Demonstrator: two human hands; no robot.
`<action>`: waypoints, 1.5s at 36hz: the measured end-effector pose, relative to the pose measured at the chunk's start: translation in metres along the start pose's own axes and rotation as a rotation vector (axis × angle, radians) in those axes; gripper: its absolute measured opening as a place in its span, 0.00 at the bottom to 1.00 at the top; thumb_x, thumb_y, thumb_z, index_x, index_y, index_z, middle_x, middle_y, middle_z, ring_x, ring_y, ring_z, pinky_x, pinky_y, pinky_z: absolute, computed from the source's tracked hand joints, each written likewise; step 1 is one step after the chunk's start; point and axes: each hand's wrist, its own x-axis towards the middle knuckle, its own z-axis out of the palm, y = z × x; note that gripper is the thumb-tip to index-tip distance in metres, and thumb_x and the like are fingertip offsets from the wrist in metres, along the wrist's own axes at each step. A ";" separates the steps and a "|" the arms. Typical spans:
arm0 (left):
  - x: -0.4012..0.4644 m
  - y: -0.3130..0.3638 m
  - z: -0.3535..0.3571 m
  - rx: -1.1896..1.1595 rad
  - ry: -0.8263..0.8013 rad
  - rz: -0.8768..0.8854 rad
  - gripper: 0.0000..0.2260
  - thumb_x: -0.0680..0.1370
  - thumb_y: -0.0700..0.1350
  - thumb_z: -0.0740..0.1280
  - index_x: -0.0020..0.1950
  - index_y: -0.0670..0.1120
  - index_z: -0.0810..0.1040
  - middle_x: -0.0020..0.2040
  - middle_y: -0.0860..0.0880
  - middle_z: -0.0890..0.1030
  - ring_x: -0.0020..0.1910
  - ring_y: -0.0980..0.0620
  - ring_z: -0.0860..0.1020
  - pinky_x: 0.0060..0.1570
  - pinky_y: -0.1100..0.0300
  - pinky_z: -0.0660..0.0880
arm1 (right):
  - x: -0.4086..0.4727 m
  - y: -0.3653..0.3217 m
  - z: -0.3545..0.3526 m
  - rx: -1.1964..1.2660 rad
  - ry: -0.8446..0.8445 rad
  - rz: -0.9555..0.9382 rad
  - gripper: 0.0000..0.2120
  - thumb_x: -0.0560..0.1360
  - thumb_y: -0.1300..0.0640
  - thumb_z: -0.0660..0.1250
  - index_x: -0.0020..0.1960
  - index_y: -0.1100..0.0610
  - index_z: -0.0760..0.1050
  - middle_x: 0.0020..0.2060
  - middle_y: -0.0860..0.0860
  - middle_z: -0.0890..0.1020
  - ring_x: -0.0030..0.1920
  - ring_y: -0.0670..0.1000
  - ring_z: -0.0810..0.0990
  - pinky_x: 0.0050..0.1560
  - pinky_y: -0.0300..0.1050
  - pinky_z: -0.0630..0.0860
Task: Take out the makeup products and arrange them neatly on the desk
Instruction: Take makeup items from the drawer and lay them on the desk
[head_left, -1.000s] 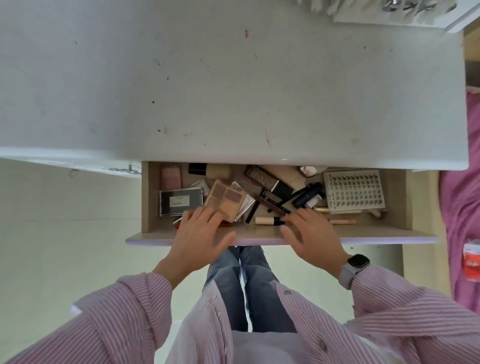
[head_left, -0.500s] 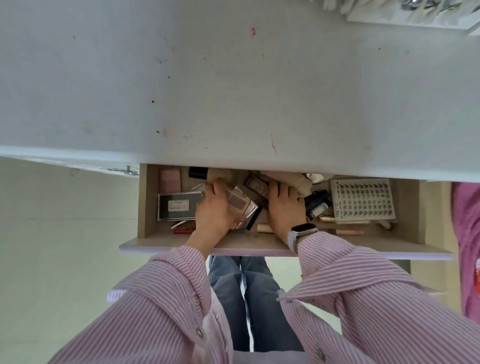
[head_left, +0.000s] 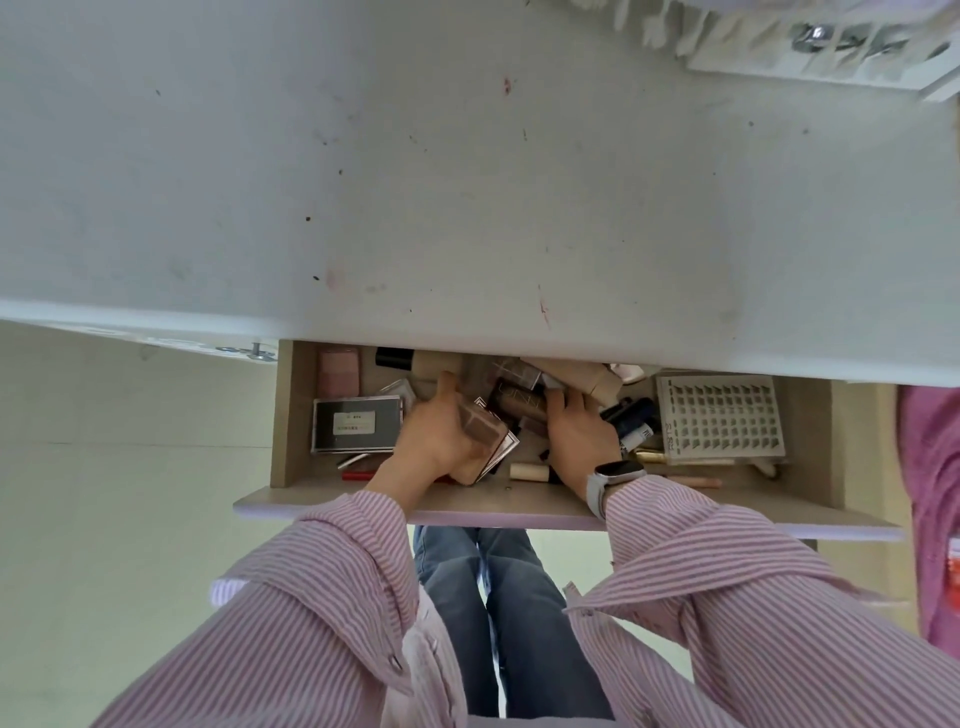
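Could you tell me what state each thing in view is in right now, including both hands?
drawer: pulled open, crowded with makeup.
left hand: inside the drawer, gripping the brown palette.
brown palette: tilted, held in the left hand.
right hand: inside the drawer, fingers on the dark tube.
dark tube: lying among the clutter.
black palette box: closed, lying flat.
white grid tray: flat at the drawer's right.
desk: no makeup on it yet.

White letters reading "NARS" run along the dark tube (head_left: 521, 404) in the drawer. The label on the black palette box (head_left: 356, 423) is too small to read.
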 end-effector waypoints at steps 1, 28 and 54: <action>0.000 0.000 0.000 -0.006 -0.005 -0.001 0.33 0.67 0.43 0.75 0.64 0.44 0.60 0.53 0.41 0.79 0.53 0.39 0.77 0.52 0.49 0.75 | 0.000 0.000 0.001 0.005 -0.011 0.001 0.20 0.77 0.64 0.56 0.68 0.62 0.59 0.63 0.60 0.68 0.62 0.61 0.69 0.48 0.53 0.75; -0.080 -0.010 -0.072 -0.576 0.415 0.132 0.26 0.66 0.37 0.76 0.56 0.51 0.65 0.48 0.59 0.73 0.44 0.69 0.74 0.38 0.74 0.73 | -0.044 0.014 -0.083 0.348 0.020 -0.351 0.24 0.72 0.59 0.66 0.67 0.54 0.65 0.62 0.52 0.74 0.58 0.54 0.75 0.56 0.44 0.70; 0.086 -0.012 -0.325 -0.682 0.660 0.091 0.26 0.72 0.46 0.72 0.63 0.45 0.63 0.53 0.49 0.73 0.50 0.49 0.74 0.52 0.56 0.72 | 0.147 -0.202 -0.257 0.697 0.263 0.138 0.20 0.76 0.50 0.62 0.59 0.64 0.69 0.57 0.60 0.71 0.58 0.60 0.70 0.58 0.53 0.69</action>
